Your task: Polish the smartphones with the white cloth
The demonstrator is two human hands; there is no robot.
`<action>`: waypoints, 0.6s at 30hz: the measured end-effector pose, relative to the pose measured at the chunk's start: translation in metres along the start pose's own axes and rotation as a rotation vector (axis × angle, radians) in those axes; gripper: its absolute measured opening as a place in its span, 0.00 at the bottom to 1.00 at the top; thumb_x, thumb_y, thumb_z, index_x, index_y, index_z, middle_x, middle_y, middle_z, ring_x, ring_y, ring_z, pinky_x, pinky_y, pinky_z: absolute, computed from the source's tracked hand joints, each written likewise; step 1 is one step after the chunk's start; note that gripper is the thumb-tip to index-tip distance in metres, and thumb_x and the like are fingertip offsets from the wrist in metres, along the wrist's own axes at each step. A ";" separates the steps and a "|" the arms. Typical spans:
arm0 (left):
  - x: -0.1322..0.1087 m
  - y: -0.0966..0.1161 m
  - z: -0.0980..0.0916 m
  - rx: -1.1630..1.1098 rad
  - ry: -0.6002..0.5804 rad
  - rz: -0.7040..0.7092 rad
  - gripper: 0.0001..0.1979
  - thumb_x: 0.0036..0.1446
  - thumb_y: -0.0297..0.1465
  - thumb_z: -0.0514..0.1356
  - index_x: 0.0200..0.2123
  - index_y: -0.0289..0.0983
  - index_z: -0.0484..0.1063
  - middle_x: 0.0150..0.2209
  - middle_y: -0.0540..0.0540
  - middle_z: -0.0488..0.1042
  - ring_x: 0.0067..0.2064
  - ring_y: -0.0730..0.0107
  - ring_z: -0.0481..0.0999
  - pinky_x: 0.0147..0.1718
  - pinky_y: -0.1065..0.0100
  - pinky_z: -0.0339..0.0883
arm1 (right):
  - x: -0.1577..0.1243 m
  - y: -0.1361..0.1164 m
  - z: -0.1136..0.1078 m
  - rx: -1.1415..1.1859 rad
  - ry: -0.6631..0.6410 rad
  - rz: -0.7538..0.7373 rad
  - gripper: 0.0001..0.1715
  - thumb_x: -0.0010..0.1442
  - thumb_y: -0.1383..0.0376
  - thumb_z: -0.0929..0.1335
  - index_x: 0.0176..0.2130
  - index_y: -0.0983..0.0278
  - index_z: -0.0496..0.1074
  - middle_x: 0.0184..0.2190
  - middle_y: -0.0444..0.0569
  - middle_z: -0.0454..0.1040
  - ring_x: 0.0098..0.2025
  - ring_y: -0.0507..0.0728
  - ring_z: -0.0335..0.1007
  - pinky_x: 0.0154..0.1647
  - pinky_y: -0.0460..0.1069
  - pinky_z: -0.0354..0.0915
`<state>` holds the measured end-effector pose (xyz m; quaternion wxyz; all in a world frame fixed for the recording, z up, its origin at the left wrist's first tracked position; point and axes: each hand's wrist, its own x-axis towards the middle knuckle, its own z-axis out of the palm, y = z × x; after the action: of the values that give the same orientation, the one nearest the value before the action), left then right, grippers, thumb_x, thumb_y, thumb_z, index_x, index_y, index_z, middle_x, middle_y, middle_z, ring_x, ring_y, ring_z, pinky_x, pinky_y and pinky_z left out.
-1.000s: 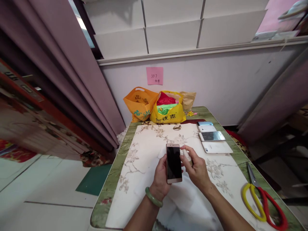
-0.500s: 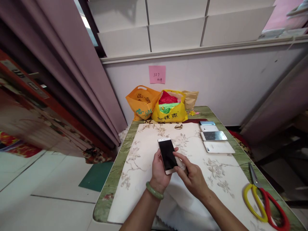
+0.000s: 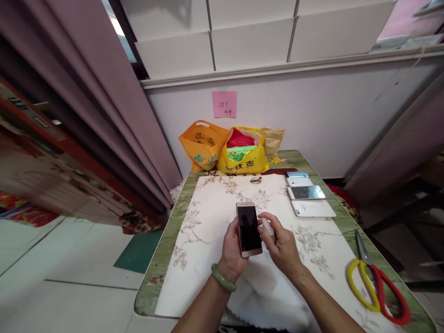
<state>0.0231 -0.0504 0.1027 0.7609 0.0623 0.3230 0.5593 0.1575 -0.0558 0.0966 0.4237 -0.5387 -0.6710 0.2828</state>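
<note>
On the table (image 3: pixel 163 249), bags (image 3: pixel 243 159) stand farthest, spare phones (image 3: pixel 307 193) right of the held phone (image 3: pixel 249 229), scissors (image 3: pixel 376 286) nearest right.

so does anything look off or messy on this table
Nothing spilled or broken. The left hand holds the phone, the right hand a small white bottle. Only the white cloth lies crumpled at the near edge, and the scissors sit close to the table edge.

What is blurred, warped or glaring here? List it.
Head view: curtain and ledge slant from lens distortion; cabinet at left edge smears; phone in the left hand and bottle in the right hand are sharp; silver phone on the table reflects light.
</note>
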 end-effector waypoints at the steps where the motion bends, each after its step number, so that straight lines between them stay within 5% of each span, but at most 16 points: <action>1: 0.000 0.000 -0.002 0.029 -0.002 -0.003 0.17 0.57 0.41 0.58 0.40 0.33 0.76 0.36 0.43 0.79 0.35 0.66 0.77 0.38 0.66 0.70 | -0.001 0.001 0.001 0.041 -0.013 0.010 0.21 0.63 0.55 0.63 0.53 0.60 0.66 0.23 0.41 0.71 0.20 0.50 0.65 0.24 0.43 0.62; 4: 0.001 0.002 -0.007 0.284 0.028 0.107 0.22 0.55 0.45 0.61 0.47 0.36 0.73 0.44 0.40 0.77 0.41 0.62 0.76 0.37 0.64 0.70 | -0.002 0.002 0.000 0.155 -0.022 0.065 0.28 0.64 0.55 0.62 0.60 0.62 0.60 0.21 0.40 0.70 0.19 0.51 0.66 0.24 0.44 0.64; 7: 0.001 0.005 -0.011 0.710 0.114 0.408 0.26 0.45 0.40 0.68 0.49 0.39 0.73 0.47 0.40 0.75 0.46 0.58 0.74 0.42 0.64 0.67 | -0.002 -0.001 -0.005 0.168 0.043 0.093 0.32 0.64 0.56 0.61 0.64 0.63 0.54 0.18 0.37 0.67 0.18 0.51 0.64 0.24 0.44 0.65; 10: 0.001 0.009 -0.014 1.015 0.174 0.715 0.37 0.36 0.34 0.73 0.54 0.40 0.70 0.50 0.39 0.73 0.53 0.51 0.68 0.52 0.60 0.61 | 0.000 -0.003 -0.009 0.078 0.083 0.017 0.29 0.64 0.56 0.62 0.61 0.62 0.59 0.18 0.36 0.66 0.16 0.50 0.60 0.22 0.43 0.62; 18: 0.000 0.010 -0.015 1.524 0.144 0.976 0.40 0.48 0.41 0.66 0.63 0.37 0.60 0.51 0.35 0.73 0.47 0.49 0.70 0.49 0.59 0.58 | -0.001 0.003 0.000 -0.070 0.093 -0.117 0.17 0.64 0.58 0.62 0.50 0.60 0.67 0.30 0.43 0.74 0.19 0.48 0.62 0.24 0.43 0.61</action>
<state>0.0069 -0.0504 0.0952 0.1700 0.6436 0.5899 0.4570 0.1588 -0.0559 0.0939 0.4511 -0.5259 -0.6903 0.2083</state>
